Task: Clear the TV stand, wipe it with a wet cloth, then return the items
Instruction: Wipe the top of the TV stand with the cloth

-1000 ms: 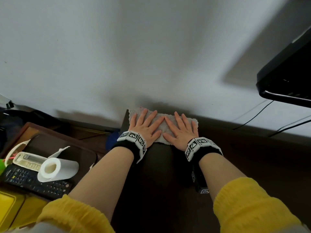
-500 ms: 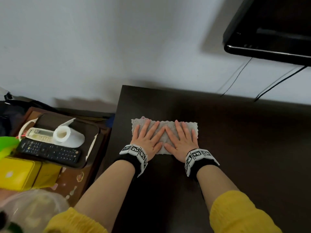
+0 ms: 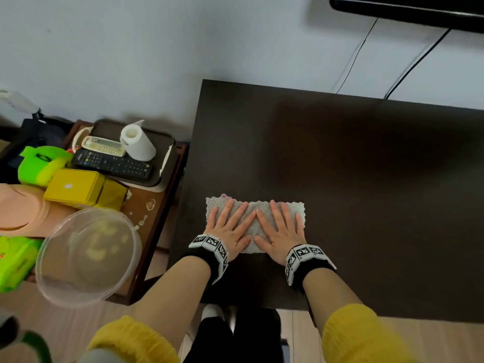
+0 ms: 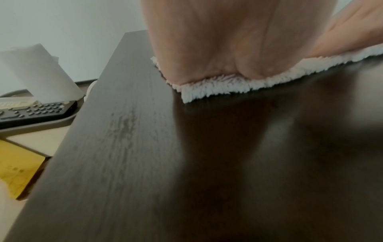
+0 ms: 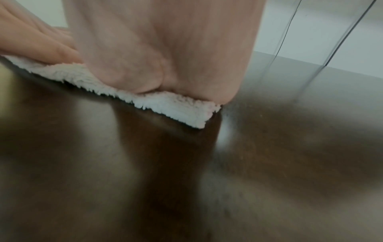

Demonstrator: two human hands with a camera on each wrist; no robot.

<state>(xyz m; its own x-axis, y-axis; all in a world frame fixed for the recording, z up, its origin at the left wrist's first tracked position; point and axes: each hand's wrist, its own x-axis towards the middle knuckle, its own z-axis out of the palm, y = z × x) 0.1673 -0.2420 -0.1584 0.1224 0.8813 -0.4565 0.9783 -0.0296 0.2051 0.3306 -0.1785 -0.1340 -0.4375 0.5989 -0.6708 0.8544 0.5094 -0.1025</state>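
A: The fingers (image 3: 227,214) first. How do they lie?

B: Straight and slightly spread on both hands, flat on the cloth (image 3: 255,224). Neither hand curls round anything; the palms press down on it.

A: Start at the left, then.

B: Far left, a low brown side table (image 3: 154,216) holds the cleared things. A dark tray (image 3: 159,179) carries a white remote (image 3: 103,146), a black remote (image 3: 112,162) in front of it, and a roll of white paper (image 3: 137,142) lying tilted against them. Nearer the camera sit a yellow tin (image 3: 76,187) and a clear plastic bowl (image 3: 87,255). Green soft items lie at the edge; what they are I cannot tell.

A: And the stand?

B: The TV stand (image 3: 340,179) is dark wood, just beside the side table. The cloth lies near its front left part. The left hand (image 3: 230,231) covers the cloth's left half, the right hand (image 3: 281,233) its right half, index fingertips touching in the middle.

A: The wrist views?

B: Both show the heel of a palm pressed on the fluffy white edge of the cloth, the wood glossy in front of it.

A: Further right?

B: Two thin black cables (image 3: 408,61) run down the wall behind the stand, from a black TV (image 3: 408,9) at the top edge.
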